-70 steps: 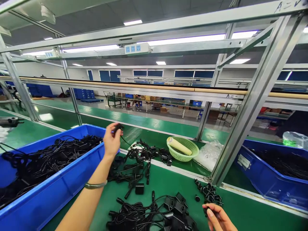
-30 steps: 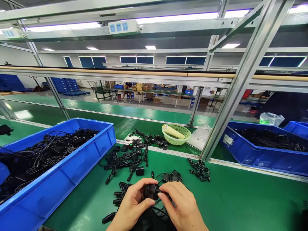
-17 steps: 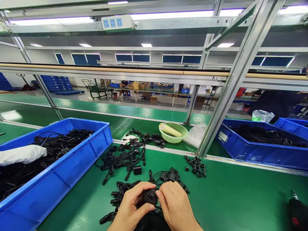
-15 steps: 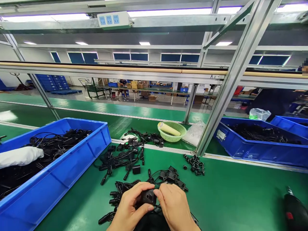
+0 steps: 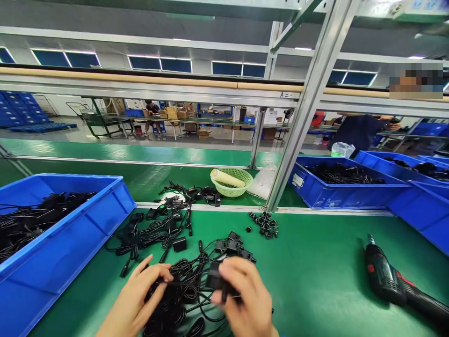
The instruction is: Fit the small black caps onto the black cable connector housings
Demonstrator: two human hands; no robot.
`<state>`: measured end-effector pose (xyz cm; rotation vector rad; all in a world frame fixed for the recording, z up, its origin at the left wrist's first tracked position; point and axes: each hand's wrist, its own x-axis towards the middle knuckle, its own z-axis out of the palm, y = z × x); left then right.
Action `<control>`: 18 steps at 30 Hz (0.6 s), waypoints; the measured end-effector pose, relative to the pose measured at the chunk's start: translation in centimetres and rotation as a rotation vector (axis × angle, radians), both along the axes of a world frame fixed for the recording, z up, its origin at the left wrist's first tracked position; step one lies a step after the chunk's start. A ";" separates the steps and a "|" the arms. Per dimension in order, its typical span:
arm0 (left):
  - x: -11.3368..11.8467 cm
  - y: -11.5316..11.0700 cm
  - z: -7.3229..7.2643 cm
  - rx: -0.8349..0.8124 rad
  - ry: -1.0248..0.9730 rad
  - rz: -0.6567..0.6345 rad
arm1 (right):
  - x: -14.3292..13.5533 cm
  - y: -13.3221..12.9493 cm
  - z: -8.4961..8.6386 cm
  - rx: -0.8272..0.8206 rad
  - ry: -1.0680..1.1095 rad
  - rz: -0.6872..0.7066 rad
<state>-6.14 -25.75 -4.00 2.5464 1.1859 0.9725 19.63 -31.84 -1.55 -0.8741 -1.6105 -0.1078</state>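
Observation:
My right hand (image 5: 245, 292), smeared by motion, is closed on a small black box (image 5: 212, 276) above the cable pile. A short dark piece hangs below its fingers; I cannot make out what it is. My left hand (image 5: 140, 292) is at the left side of the pile, thumb and fingertips pinched around what looks like a black cable (image 5: 177, 283). Under and between both hands lie coiled black cables (image 5: 189, 267) with plugs. Several black boxes (image 5: 233, 243) with cords sit just beyond my right hand.
A blue bin (image 5: 70, 243) of cabled parts stands left, and another blue bin (image 5: 347, 192) right. Small black knob-like parts (image 5: 268, 224) lie near the metal post (image 5: 298, 107). A power screwdriver (image 5: 389, 281) rests at right. Behind are a green basket (image 5: 231, 190) and a person (image 5: 358, 133).
My hands have parted: the left moved away to the left, while the right keeps the black box. The view has turned right and down, bringing the whole screwdriver into sight.

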 end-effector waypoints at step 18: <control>0.3 2.3 3.6 -0.277 0.197 0.075 | 4.8 1.4 3.8 -0.357 -0.294 0.278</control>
